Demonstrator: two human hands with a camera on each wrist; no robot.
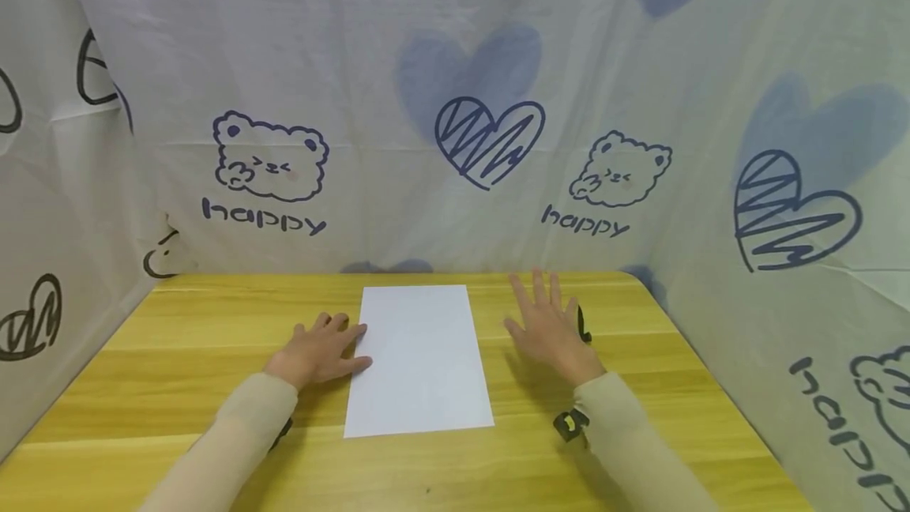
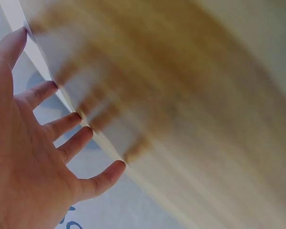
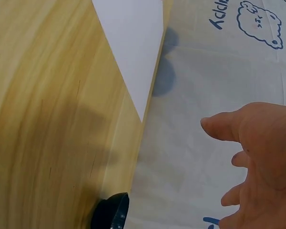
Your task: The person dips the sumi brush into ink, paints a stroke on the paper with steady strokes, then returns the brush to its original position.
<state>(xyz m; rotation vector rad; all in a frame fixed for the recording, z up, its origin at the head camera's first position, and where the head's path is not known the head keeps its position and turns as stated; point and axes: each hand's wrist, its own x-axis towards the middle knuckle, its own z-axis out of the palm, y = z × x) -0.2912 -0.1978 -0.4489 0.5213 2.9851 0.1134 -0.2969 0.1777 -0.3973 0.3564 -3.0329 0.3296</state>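
A blank white sheet of paper lies flat on the wooden table. At its left edge, my left hand rests with fingers spread; the thumb and a fingertip reach onto the paper, and the other fingertips touch the wood. In the left wrist view all the fingertips meet the surface. My right hand hovers to the right of the sheet, fingers spread, holding nothing, its shadow below. Partly hidden behind it is a dark, glossy, curved object, whose kind I cannot tell.
The yellow wood-grain table ends at a pale cloth backdrop printed with hearts and bears, which also hangs at both sides. A black wrist device sits beneath my right sleeve.
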